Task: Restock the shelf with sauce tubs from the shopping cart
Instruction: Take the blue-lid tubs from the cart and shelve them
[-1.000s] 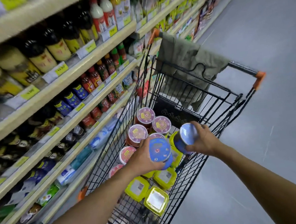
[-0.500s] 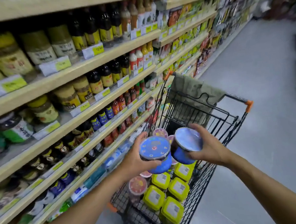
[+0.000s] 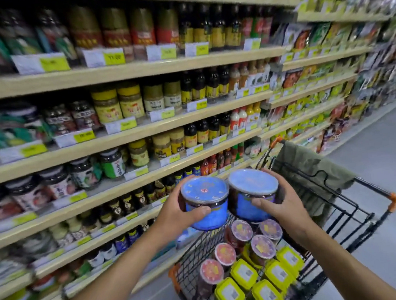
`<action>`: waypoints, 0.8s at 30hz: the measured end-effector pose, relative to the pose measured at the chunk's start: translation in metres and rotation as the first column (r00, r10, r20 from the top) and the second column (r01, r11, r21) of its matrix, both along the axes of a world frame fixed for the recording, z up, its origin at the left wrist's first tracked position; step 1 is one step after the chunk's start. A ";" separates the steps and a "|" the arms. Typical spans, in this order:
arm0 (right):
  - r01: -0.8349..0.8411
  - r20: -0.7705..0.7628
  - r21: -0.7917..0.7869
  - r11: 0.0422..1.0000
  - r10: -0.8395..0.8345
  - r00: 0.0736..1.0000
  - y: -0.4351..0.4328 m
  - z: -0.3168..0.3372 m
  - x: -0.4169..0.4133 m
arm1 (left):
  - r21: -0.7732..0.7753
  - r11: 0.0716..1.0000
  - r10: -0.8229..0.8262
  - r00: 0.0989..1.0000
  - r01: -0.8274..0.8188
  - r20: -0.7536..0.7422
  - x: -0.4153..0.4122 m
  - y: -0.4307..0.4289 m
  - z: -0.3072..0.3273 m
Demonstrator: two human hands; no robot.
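Note:
My left hand (image 3: 174, 215) grips a round blue sauce tub (image 3: 205, 201) with a blue lid. Right beside it, my right hand (image 3: 284, 205) grips a second blue tub (image 3: 253, 194). Both tubs are held upright, side by side, above the black wire shopping cart (image 3: 344, 222) and in front of the shelves (image 3: 128, 137). Inside the cart lie several round tubs with red and purple lids (image 3: 238, 230) and several square tubs with yellow lids (image 3: 244, 273).
Rows of jars and bottles with price tags fill the wooden shelves on the left. A green cloth (image 3: 310, 170) hangs over the cart's far end. The grey aisle floor (image 3: 385, 151) runs along the right.
Both hands have lifted the two blue tubs out of the cart and up toward the shelves. The view has swung upward, showing more shelf rows.

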State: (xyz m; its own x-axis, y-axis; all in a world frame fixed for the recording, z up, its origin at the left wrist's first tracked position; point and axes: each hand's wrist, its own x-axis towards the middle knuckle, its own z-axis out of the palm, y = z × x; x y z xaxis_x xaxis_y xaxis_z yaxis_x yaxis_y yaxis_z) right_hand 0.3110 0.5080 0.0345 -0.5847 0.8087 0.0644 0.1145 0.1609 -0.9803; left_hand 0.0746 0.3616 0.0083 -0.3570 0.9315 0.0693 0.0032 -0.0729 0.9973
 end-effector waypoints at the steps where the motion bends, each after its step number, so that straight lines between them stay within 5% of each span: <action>1: -0.024 -0.031 -0.009 1.000 0.024 0.999 -0.003 0.002 -0.005 | 0.002 0.999 0.037 0.999 -0.037 -0.009 0.001 -0.010 0.005; 11: -0.352 -0.049 0.010 0.936 0.352 0.935 -0.061 0.022 -0.066 | -0.007 0.903 0.429 0.902 -0.430 -0.053 0.001 -0.120 0.026; 24: -0.576 -0.039 0.089 0.812 0.581 0.813 -0.187 0.036 -0.169 | 0.017 0.690 0.721 0.686 -0.723 -0.098 -0.018 -0.290 0.050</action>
